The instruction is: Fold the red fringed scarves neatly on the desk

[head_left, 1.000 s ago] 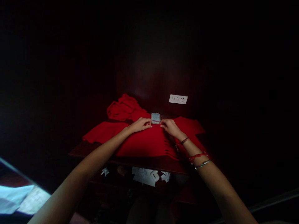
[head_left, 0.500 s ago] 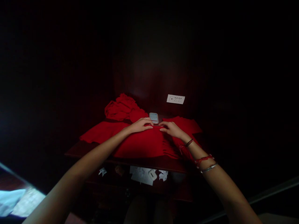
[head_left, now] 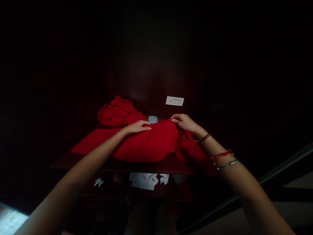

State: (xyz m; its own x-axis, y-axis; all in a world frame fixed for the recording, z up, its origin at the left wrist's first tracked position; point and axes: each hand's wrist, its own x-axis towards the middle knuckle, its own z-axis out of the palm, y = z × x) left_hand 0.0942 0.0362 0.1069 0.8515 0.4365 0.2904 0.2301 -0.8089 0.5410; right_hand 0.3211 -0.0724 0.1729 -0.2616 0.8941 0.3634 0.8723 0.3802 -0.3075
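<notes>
A red fringed shawl point(head_left: 149, 143) lies spread over the dark wooden tabletop, its fringe hanging loose on the right side. My right hand point(head_left: 184, 122) pinches the far right corner of the shawl and holds it raised. At the far edge, left of that corner, my left hand point(head_left: 138, 126) has the cloth between its thumb and fingers, though the fingertips are partly hidden. A phone with a lit screen point(head_left: 153, 120) stands just beyond the edge, its lower part covered by the shawl. Behind my left hand is a crumpled heap of red cloth point(head_left: 118, 111).
A white socket plate point(head_left: 174, 101) is on the dark panel behind. Below the tabletop, a lower shelf or drawer holds a paper sheet point(head_left: 138, 181), a small white case point(head_left: 153, 179) and crumpled paper bits point(head_left: 164, 178). Much of the surroundings is dark.
My right hand has taken the shawl's corner and pulled it up and right, straightening the far edge. My left hand stays at that edge. The view has shifted slightly right.
</notes>
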